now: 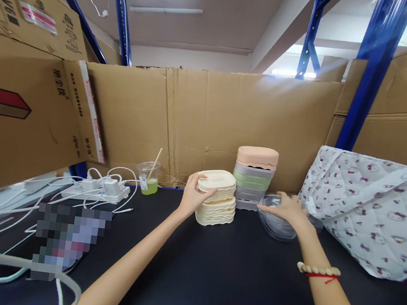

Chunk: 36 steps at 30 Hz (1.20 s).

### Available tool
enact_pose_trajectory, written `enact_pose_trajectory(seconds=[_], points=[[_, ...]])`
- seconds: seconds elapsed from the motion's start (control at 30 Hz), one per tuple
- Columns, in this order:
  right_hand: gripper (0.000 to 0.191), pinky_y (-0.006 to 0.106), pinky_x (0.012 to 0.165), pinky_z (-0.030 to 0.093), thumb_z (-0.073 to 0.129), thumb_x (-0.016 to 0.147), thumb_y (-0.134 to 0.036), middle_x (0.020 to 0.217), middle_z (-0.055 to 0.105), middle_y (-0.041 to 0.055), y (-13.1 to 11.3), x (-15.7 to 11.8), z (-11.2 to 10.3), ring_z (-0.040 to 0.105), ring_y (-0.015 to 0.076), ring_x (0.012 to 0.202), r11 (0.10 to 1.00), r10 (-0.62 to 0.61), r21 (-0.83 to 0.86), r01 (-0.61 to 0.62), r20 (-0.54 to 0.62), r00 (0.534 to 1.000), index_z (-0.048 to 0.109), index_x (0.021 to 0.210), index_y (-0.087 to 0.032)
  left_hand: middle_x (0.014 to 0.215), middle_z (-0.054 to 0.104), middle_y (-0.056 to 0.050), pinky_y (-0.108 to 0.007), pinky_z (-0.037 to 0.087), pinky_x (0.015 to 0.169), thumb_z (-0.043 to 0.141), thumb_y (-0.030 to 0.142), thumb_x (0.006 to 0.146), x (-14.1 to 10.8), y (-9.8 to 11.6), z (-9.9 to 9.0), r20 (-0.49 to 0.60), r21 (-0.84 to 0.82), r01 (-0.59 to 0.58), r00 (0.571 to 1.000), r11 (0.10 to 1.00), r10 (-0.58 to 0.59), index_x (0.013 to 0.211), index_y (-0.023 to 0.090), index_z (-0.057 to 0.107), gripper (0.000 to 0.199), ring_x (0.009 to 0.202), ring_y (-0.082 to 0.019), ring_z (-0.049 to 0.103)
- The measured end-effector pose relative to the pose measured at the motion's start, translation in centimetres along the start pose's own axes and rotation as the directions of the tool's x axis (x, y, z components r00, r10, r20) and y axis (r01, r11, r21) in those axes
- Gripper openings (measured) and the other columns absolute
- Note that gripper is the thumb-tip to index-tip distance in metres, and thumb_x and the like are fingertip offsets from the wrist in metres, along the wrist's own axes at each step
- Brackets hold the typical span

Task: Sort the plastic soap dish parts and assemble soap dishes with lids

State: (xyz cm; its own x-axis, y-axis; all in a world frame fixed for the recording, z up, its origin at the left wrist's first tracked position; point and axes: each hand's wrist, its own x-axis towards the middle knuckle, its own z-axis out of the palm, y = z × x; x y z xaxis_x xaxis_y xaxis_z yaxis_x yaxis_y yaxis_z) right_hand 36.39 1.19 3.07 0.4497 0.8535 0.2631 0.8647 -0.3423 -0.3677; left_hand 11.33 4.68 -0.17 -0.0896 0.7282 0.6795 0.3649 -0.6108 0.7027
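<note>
My left hand (195,196) is closed around the left end of the upper part of a stack of cream oval containers (216,209) with wavy rims. Its thumb lies along the front and its fingers reach over the top edge. Over a pile of clear plastic lids or bowls (277,226), my right hand (288,208) has its thumb and fingers spread, near or touching the rims. Just behind and between the hands stands a taller stack of similar containers (253,179) in pink, grey and green.
On the left are a power strip (114,191) with tangled white cables, phones (5,261), and a clear cup (149,185) of green drink with a straw. A patterned quilted bag (372,209) stands at the right. Cardboard (208,118) walls the back of the black tabletop (187,275).
</note>
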Motion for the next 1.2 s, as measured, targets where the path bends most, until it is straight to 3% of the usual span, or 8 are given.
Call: enact_pose_trajectory(seconds=[0.2,0.3,0.43,0.5,0.57,0.77,1.03,1.2], points=[[0.075,0.061,0.081,0.034,0.074,0.035,-0.057,0.106,0.054,0.0227,1.2,1.7,2.2,0.049,0.0432,0.103,0.998,-0.042,0.037,0.048,-0.16,0.986,0.06,0.096,-0.015,0.121,0.049,-0.011,-0.037,0.03,0.103,0.071,0.032,0.06,-1.3,-0.2,-1.5,-0.036,-0.076,0.036,0.999,0.996,-0.039,0.107,0.018,0.053,0.052,0.123,-0.024,0.041],[0.071,0.059,0.082,0.035,0.073,0.047,-0.041,0.105,0.054,0.0227,1.5,2.1,2.8,0.05,0.0412,0.101,0.988,-0.063,0.114,0.107,-0.339,0.939,0.055,0.109,-0.011,0.122,0.05,-0.011,-0.036,0.026,0.107,0.068,0.035,0.064,-1.8,0.1,-2.6,-0.023,-0.105,0.047,0.999,0.993,-0.049,0.104,0.02,0.058,0.044,0.125,-0.023,0.039],[0.049,0.053,0.089,0.035,0.045,0.076,-0.034,0.115,0.051,0.0211,0.1,1.7,2.3,0.047,0.0324,0.109,0.869,-0.263,0.163,0.467,-0.647,0.716,0.047,0.12,-0.01,0.131,0.045,-0.011,-0.038,0.02,0.11,0.064,0.035,0.069,-1.4,0.2,-3.3,0.062,-0.092,0.081,0.995,0.992,-0.076,0.114,0.022,0.058,0.047,0.132,-0.022,0.031],[0.041,0.048,0.095,0.032,0.035,0.084,-0.032,0.12,0.05,0.0175,-1.3,1.4,1.7,0.044,0.0277,0.115,0.775,-0.363,0.11,0.623,-0.729,0.58,0.049,0.118,-0.014,0.136,0.041,-0.011,-0.039,0.02,0.109,0.063,0.034,0.07,-1.1,-0.1,-3.4,0.119,-0.075,0.099,0.989,0.992,-0.089,0.115,0.022,0.058,0.046,0.134,-0.022,0.028],[0.038,0.048,0.099,0.029,0.034,0.087,-0.032,0.123,0.049,0.0144,-2.9,1.4,0.9,0.04,0.0262,0.12,0.724,-0.426,0.057,0.687,-0.746,0.511,0.051,0.118,-0.017,0.134,0.043,-0.012,-0.038,0.021,0.109,0.06,0.033,0.073,-0.9,-0.4,-3.4,0.169,-0.068,0.096,0.982,0.993,-0.083,0.11,0.021,0.061,0.039,0.132,-0.022,0.031],[0.037,0.057,0.096,0.026,0.041,0.085,-0.037,0.125,0.047,0.0143,-5.9,3.6,-0.1,0.031,0.0336,0.124,0.753,-0.48,0.014,0.658,-0.671,0.564,0.057,0.113,-0.018,0.12,0.053,-0.01,-0.035,0.028,0.105,0.054,0.028,0.077,-1.4,-1.1,-2.7,0.184,-0.124,0.0,0.983,0.992,0.023,0.097,0.018,0.058,0.023,0.124,-0.02,0.041],[0.025,0.044,0.076,0.041,0.052,0.08,-0.039,0.082,0.057,0.0106,-5.9,4.5,0.3,0.049,0.0284,0.091,0.711,-0.428,0.11,0.694,-0.716,0.552,0.065,0.088,-0.019,0.111,0.047,-0.008,-0.029,0.039,0.093,0.062,0.021,0.069,-1.6,-0.2,-2.6,0.011,-0.316,0.057,0.998,0.947,-0.057,0.083,0.017,0.054,0.016,0.109,-0.017,0.048],[0.028,0.04,0.075,0.043,0.05,0.085,-0.041,0.084,0.059,0.0099,-6.7,1.9,0.0,0.052,0.0244,0.083,0.647,-0.309,0.048,0.761,-0.896,0.32,0.067,0.087,-0.019,0.086,0.056,-0.002,-0.025,0.044,0.078,0.071,0.026,0.058,-0.4,1.8,-4.1,0.067,-0.645,0.247,0.961,0.723,-0.269,0.077,0.015,0.05,0.03,0.082,-0.012,0.058]])
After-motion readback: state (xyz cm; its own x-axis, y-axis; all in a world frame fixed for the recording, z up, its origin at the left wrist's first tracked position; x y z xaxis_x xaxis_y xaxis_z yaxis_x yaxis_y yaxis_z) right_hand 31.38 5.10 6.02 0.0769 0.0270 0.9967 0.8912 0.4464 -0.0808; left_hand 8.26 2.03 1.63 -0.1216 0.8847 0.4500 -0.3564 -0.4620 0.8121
